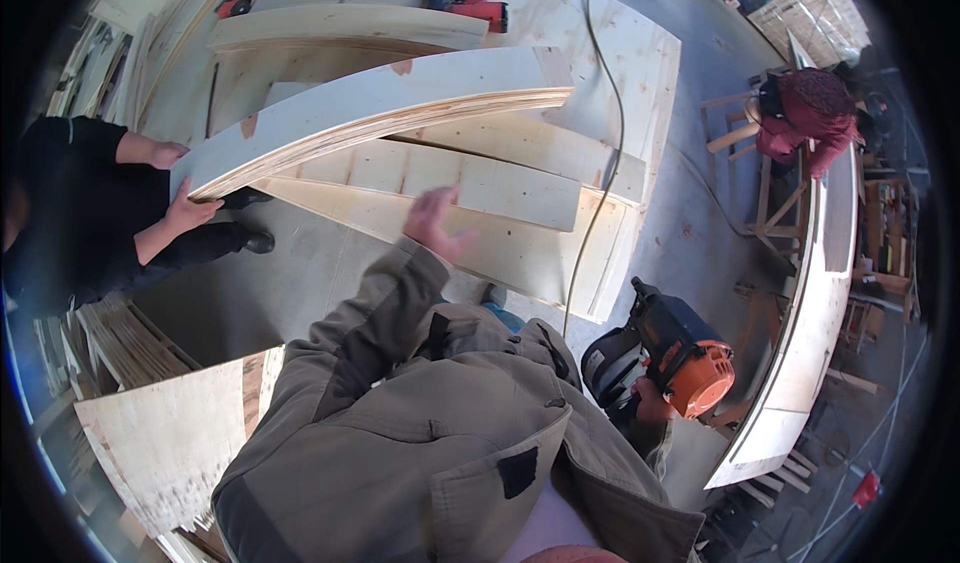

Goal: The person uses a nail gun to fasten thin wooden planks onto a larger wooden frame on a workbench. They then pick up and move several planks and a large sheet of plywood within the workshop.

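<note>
My right hand (654,403) is closed around the grip of a black and orange coil nailer (668,331), held low at my right side. My left hand (437,225) is empty, its fingers spread, just above or at the near edge of pale plywood boards (500,191) on the work table. Beyond it, a long plywood panel (370,103) with layered edges lies slantwise across the other boards. A co-worker's two hands (185,208) grip this panel's left end. Whether my left fingers touch the boards, I cannot tell.
An air hose (612,83) runs across the table. Red and black nail guns (475,3) lie at its far side. At the right, another person (815,113) leans over a long bench (790,393). Plywood sheets (175,428) stand at the lower left.
</note>
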Motion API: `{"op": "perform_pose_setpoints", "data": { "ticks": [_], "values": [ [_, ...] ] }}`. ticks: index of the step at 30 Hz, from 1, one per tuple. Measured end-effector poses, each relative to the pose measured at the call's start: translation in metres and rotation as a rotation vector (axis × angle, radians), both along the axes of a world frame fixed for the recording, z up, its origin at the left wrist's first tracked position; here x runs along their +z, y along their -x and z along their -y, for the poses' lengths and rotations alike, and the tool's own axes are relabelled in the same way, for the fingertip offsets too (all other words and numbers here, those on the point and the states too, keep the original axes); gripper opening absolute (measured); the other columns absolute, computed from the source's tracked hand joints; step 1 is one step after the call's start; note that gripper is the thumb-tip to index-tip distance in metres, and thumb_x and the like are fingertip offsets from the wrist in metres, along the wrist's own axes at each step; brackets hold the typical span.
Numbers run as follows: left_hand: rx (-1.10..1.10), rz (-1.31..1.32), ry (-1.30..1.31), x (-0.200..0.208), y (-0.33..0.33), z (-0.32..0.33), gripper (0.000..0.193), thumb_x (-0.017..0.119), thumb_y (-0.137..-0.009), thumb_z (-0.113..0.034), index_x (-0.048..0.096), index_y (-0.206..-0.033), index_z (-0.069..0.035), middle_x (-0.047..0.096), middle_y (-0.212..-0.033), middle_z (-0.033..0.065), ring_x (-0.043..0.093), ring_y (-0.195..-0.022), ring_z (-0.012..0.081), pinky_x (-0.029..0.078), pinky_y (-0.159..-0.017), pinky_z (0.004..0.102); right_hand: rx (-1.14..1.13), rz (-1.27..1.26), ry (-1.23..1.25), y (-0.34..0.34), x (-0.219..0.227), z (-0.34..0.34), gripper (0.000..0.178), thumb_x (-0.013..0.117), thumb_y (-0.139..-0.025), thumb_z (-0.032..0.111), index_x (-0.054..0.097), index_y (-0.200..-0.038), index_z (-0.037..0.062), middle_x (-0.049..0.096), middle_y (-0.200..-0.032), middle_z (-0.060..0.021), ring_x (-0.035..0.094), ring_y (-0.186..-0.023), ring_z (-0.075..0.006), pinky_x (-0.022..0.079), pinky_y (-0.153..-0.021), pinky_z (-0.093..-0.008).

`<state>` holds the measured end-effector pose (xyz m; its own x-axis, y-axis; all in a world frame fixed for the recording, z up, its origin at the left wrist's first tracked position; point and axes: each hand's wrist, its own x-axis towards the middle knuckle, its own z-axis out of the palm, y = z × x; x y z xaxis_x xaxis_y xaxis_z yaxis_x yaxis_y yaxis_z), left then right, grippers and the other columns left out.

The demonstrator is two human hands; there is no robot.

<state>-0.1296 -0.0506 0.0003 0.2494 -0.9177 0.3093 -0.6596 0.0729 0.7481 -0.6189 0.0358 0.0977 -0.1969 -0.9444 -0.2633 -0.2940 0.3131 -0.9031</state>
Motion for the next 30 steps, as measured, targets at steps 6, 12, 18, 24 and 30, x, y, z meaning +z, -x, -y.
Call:
{"op": "perform_pose_setpoints", "data": {
  "ticks": [6, 12, 18, 24, 30],
  "values": [
    [0.056, 0.530, -0.150, 0.058, -0.088, 0.106, 0.124, 0.097, -0.056, -0.034, 0.031, -0.159, -0.009, 0.034, -0.163, 0.0171, 0.029, -0.153, 0.0357, 0.028, -0.124, 0.0514, 0.116, -0.054, 0.046, -0.022, 0.006, 0.001, 0.049, 0.064, -0.075, -0.008, 0.064, -0.122, 0.0025, 0.068, -0.107, -0.0056, 0.064, -0.082, -0.0159, 0.051, -0.065, -0.0293],
    [-0.119, 0.727, -0.802, 0.059, -0.126, 0.198, 0.125, 0.096, -0.059, -0.037, 0.028, -0.160, -0.011, 0.037, -0.162, 0.0135, 0.031, -0.153, 0.0323, 0.026, -0.125, 0.0556, 0.138, -0.100, -0.061, -0.030, -0.007, -0.015, 0.052, 0.063, -0.077, -0.008, 0.059, -0.127, 0.0037, 0.066, -0.105, -0.0064, 0.063, -0.078, -0.0159, 0.052, -0.065, -0.0303],
    [-0.406, 0.747, -0.634, 0.051, -0.119, 0.149, 0.117, 0.093, -0.048, -0.030, 0.040, -0.149, -0.009, 0.056, -0.133, 0.0151, 0.052, -0.130, 0.0367, 0.039, -0.110, 0.0529, 0.138, -0.196, -0.053, -0.039, -0.011, -0.027, 0.049, 0.062, -0.077, -0.007, 0.059, -0.125, 0.0040, 0.065, -0.103, -0.0064, 0.061, -0.068, -0.0127, 0.051, -0.057, -0.0269],
    [-0.433, 0.723, -0.556, 0.062, -0.109, 0.101, 0.115, 0.093, -0.051, -0.029, 0.040, -0.151, -0.010, 0.051, -0.142, 0.0159, 0.049, -0.135, 0.0350, 0.031, -0.118, 0.0557, 0.094, -0.039, -0.199, -0.048, 0.002, -0.005, 0.045, 0.067, -0.077, 0.000, 0.065, -0.122, 0.0041, 0.068, -0.108, -0.0057, 0.066, -0.100, -0.0256, 0.054, -0.086, -0.0388],
    [-0.360, 0.504, -0.048, 0.049, -0.080, 0.049, 0.090, 0.092, -0.064, -0.029, 0.052, -0.143, -0.010, 0.058, -0.137, 0.0139, 0.055, -0.128, 0.0347, 0.040, -0.111, 0.0527, 0.299, -0.349, -0.022, -0.053, 0.012, 0.009, 0.044, 0.064, -0.075, -0.005, 0.064, -0.118, 0.0021, 0.065, -0.088, -0.0039, 0.063, -0.073, -0.0146, 0.053, -0.062, -0.0285]
  ]
}}
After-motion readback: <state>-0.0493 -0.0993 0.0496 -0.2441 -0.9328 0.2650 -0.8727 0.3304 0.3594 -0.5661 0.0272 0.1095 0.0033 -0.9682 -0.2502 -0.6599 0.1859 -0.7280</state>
